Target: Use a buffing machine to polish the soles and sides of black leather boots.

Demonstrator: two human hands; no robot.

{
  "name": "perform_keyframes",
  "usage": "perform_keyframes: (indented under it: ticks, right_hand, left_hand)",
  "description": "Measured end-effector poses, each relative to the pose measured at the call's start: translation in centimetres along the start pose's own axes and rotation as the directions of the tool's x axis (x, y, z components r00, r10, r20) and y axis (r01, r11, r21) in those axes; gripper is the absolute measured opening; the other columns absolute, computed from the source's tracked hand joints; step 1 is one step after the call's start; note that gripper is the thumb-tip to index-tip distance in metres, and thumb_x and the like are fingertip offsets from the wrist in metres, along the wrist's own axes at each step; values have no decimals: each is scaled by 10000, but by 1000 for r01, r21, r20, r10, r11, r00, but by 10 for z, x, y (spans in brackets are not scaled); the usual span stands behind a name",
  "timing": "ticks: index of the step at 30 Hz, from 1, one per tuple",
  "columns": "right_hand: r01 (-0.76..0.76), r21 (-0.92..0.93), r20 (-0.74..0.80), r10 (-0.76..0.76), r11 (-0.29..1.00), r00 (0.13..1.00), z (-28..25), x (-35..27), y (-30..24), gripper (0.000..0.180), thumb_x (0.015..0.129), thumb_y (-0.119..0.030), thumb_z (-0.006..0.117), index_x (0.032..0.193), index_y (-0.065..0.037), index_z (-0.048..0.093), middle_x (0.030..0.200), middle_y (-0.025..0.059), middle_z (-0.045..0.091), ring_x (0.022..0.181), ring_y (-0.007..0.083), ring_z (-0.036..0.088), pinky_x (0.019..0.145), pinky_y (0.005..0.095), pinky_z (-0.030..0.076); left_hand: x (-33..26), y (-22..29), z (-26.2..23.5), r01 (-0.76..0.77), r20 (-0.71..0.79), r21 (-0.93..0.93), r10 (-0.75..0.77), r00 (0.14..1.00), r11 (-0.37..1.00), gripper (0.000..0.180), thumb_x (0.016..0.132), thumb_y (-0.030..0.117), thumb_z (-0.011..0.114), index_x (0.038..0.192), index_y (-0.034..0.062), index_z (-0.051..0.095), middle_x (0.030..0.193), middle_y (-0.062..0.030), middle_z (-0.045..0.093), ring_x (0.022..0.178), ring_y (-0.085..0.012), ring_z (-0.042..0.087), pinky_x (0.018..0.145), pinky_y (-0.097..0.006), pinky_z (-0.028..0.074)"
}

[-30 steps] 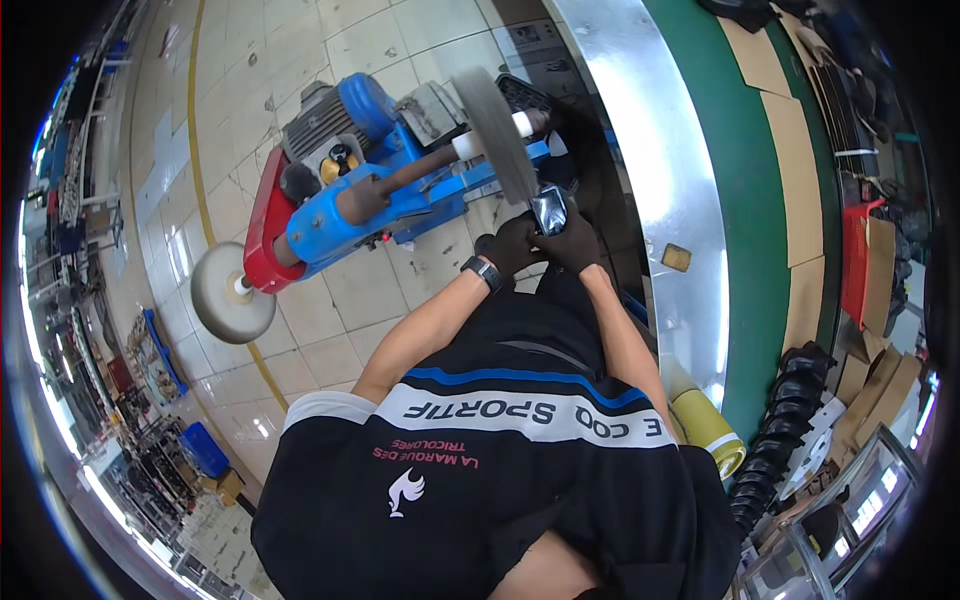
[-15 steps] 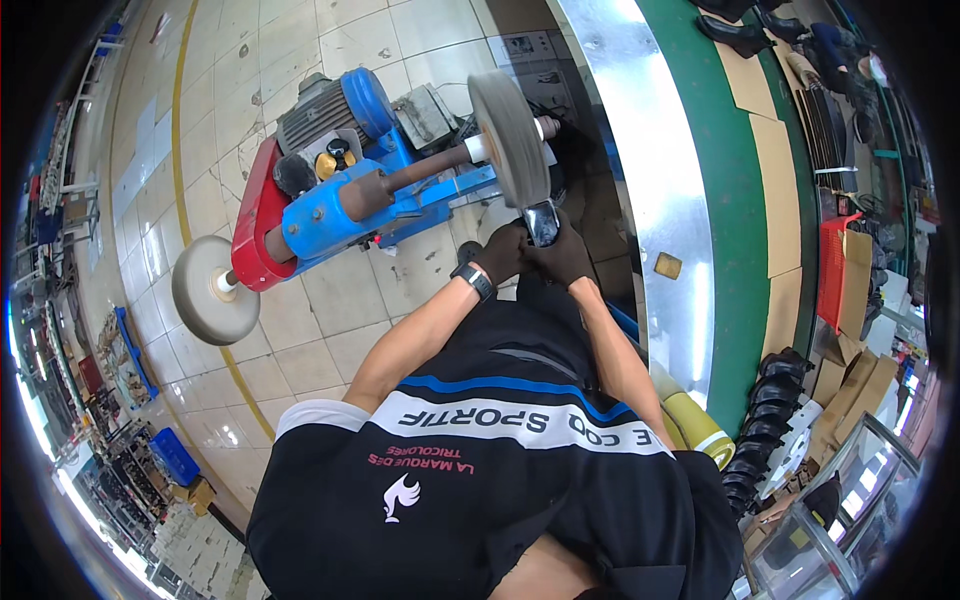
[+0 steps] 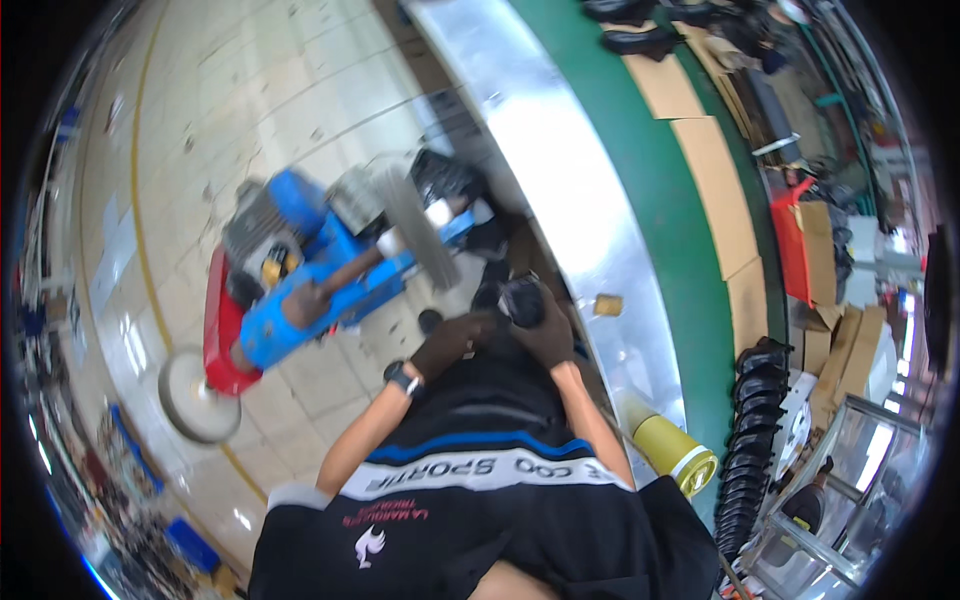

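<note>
My right hand (image 3: 545, 325), in a dark brown glove, is closed around a shiny black shoe (image 3: 521, 300) in front of my body. Motion blur and the hand cover much of the shoe's shape. My left hand (image 3: 455, 340), gloved alike and with a watch on its wrist, is just left of the shoe. Its fingers are smeared, and I cannot tell whether they touch the shoe. Beyond both hands stands a blue polishing machine (image 3: 345, 290). Its grey buffing wheel (image 3: 418, 228) is apart from the shoe.
A second wheel (image 3: 200, 398) is at the machine's left end, beside a red belt guard (image 3: 226, 325). To my right runs a metal-edged bench (image 3: 560, 150) with a green top. A small yellowish block (image 3: 607, 304) lies on its edge. A yellow roll (image 3: 675, 455) and stacked black shoes (image 3: 755, 440) are nearer.
The shoe has come away from the buffing wheel toward my body. My left hand has shifted left off it, while my right keeps hold. The whole view has turned and blurred.
</note>
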State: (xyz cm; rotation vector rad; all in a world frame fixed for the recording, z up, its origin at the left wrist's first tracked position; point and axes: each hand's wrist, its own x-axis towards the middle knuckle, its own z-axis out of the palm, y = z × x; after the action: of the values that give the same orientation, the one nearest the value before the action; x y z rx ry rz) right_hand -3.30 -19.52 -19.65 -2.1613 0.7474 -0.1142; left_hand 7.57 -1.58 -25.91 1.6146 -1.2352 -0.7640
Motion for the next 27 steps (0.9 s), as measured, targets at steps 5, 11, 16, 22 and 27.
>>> perform_keyframes:
  ticks: [5,11,16,22,27]
  right_hand:
    - [-547,126,-461,537,828,707,-81,-42,96,530,547,-264,722,1020,-94,556,880,115,640,828,281,623,734,381,485]
    - [-801,95,-600,676,592,428,-106,-114,196,457,523,-400,729,829,-78,621,783,137,647,750,322,628,657,425,484]
    - [-813,156,-530,742,562,411,-105,-100,160,311,502,-269,746,702,-54,645,647,91,642,604,189,634,565,350,482]
    - [-804,234,-368,816,546,447,-90,-128,146,792,380,-419,822,1014,-13,577,930,170,597,874,322,563,775,403,447]
    - [-819,90,-487,743,566,459,-31,-303,242,813,582,-371,798,1201,35,459,1157,210,467,1114,350,418,909,402,390]
  left_hand:
    - [118,90,-45,214,60,-301,-206,977,929,238,798,37,458,994,30,594,1171,-141,512,996,-276,548,851,-361,444]
    - [362,51,-59,53,-217,-314,-126,968,948,617,794,237,631,1236,-70,330,885,-133,632,822,-234,609,732,-302,468]
    - [547,-55,-90,144,-481,236,-13,877,961,866,655,385,713,1250,-93,305,881,-292,580,824,-412,576,714,-419,481]
    - [658,-179,-197,366,-332,117,-311,891,923,808,639,219,729,1329,159,314,1077,-191,570,982,-295,572,858,-336,450]
    - [687,-143,-125,259,-157,671,-208,965,695,755,635,161,733,1304,161,382,1115,-109,581,986,-207,582,874,-311,459]
